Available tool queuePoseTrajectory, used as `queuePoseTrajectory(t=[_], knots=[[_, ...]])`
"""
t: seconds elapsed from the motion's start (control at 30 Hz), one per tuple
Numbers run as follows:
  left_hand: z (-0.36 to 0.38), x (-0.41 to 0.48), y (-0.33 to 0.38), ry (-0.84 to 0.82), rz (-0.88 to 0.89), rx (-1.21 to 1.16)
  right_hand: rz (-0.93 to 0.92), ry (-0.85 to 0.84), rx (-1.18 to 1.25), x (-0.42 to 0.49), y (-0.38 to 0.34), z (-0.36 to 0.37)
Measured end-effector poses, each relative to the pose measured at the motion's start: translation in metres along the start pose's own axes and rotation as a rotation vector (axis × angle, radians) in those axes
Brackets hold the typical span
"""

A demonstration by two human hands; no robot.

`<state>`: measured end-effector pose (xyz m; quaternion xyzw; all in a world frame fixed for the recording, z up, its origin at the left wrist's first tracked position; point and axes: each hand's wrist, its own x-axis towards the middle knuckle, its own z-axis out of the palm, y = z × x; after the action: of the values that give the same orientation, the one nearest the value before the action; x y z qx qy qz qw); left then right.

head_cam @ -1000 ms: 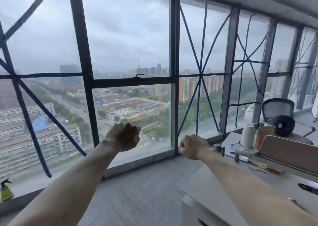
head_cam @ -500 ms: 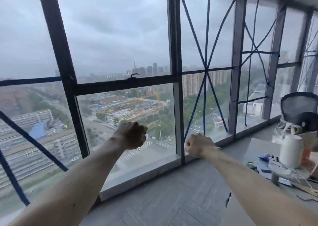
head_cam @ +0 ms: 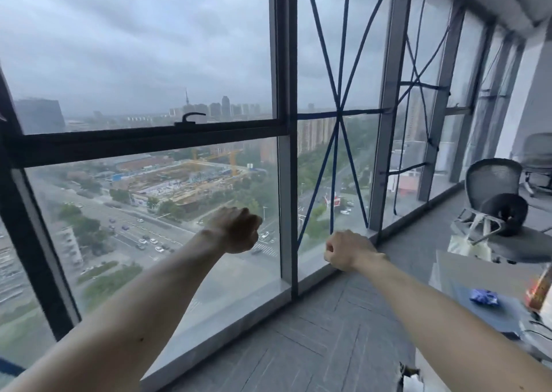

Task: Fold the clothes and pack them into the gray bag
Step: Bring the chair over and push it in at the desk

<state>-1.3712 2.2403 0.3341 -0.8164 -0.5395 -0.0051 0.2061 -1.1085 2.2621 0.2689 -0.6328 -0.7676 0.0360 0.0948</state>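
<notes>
**Item: fold-and-pack job, state at this moment**

- **Landmark:** window post (head_cam: pixel 283 152), upright between two panes over a city view.
- **Left hand** (head_cam: pixel 236 230): raised just left of the window post, arm stretched forward. The grip is closed to a bare fist with nothing in it.
- **Right hand** (head_cam: pixel 346 251): raised just right of the window post and a little lower. Here too the grip is a closed fist, empty.
- **Clothes:** none in view, so colour, fabric and fold cannot be described.
- **Gray bag:** not in view, so its place cannot be told.
- **Progress, as judged:** no folded piece and no packed bag shows. Either the work has not begun or it lies outside this view. As far as can be seen, all folding and all packing are left to do. The person faces the glass, not any laundry.
- **Other contents:**
  - Blue tape (head_cam: pixel 337 113) crosses the pane right of the window post.
  - Gray floor (head_cam: pixel 328 332) runs below it.
  - A mesh chair (head_cam: pixel 493 179) stands well right of the post, with a black cushion (head_cam: pixel 504 212) on its seat.
  - A pale bag (head_cam: pixel 469 243) hangs at the chair's front. It looks whitish, so probably not the task's bag.
  - A tabletop (head_cam: pixel 493 317) sits low and far right, carrying a blue packet (head_cam: pixel 484 297).
</notes>
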Motion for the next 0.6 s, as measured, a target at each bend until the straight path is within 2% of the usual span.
queuePoseTrajectory(t=[0.13,0.23,0.33,0.6], knots=[[0.026,0.105,-0.046,0.039,0.139,0.029,0.114,0.025,-0.011,0.078,0.014,0.003],[0.044,0.183,-0.054,0.083,0.205,-0.019,0.205,0.026,0.017,0.112,0.039,0.01],[0.075,0.253,-0.032,0.075,0.324,-0.047,0.309,-0.036,-0.027,0.135,0.077,0.019],[0.159,0.434,0.062,0.052,0.638,-0.076,0.615,0.007,-0.002,0.237,0.235,0.026]])
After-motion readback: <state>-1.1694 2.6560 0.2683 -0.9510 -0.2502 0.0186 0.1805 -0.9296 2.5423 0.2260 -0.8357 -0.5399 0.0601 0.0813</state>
